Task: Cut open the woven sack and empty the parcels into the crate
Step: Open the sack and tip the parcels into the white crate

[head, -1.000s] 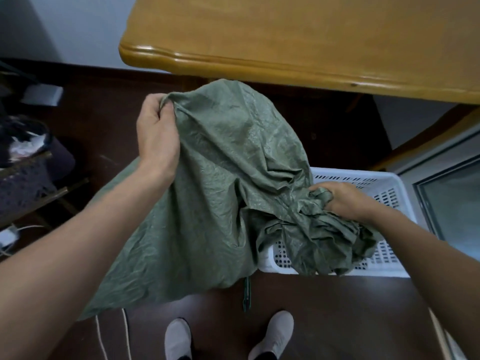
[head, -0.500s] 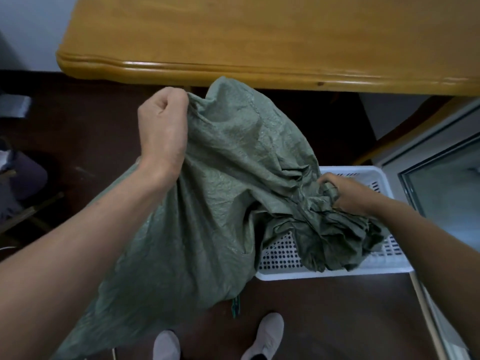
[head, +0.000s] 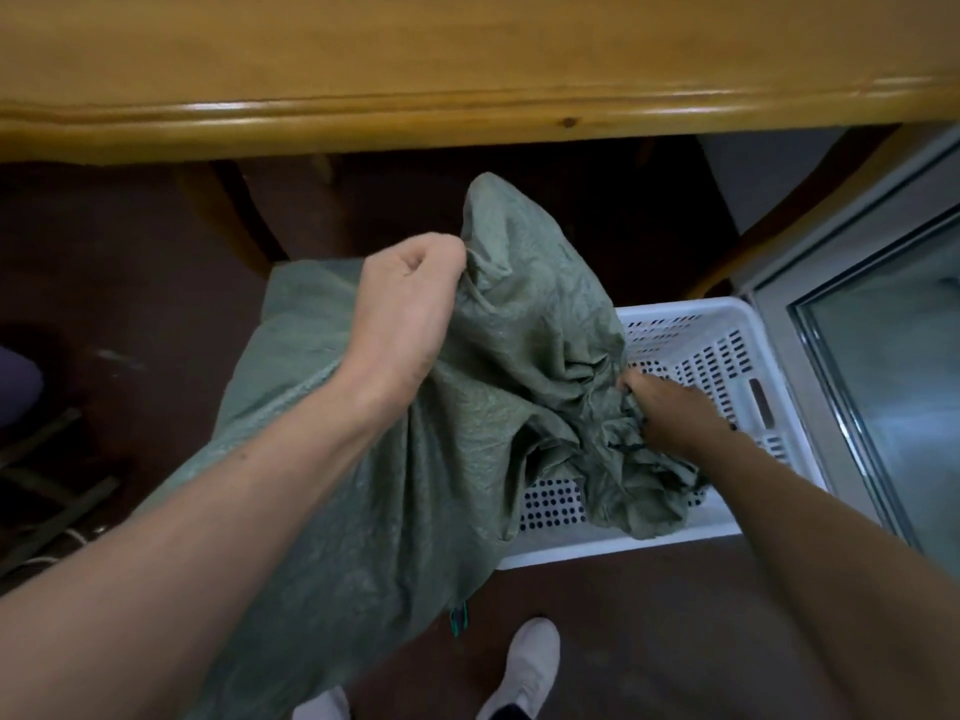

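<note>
A limp green woven sack (head: 519,366) hangs between my hands above the floor. My left hand (head: 405,314) grips a fistful of its upper fabric, held high. My right hand (head: 670,413) grips the bunched lower end of the sack, which droops into the white perforated crate (head: 727,350) on the floor at the right. No parcels show in the crate's visible part; the sack covers much of its inside.
A wooden table edge (head: 467,111) runs across the top, its leg (head: 228,210) standing behind the sack. A glass-fronted cabinet (head: 883,356) flanks the crate on the right. My white shoes (head: 524,667) stand on the dark floor below. Dark clutter lies at far left.
Both hands have sunk lower with the sack, and its bunched end now droops deeper into the crate. The view has shifted right and closer to the table.
</note>
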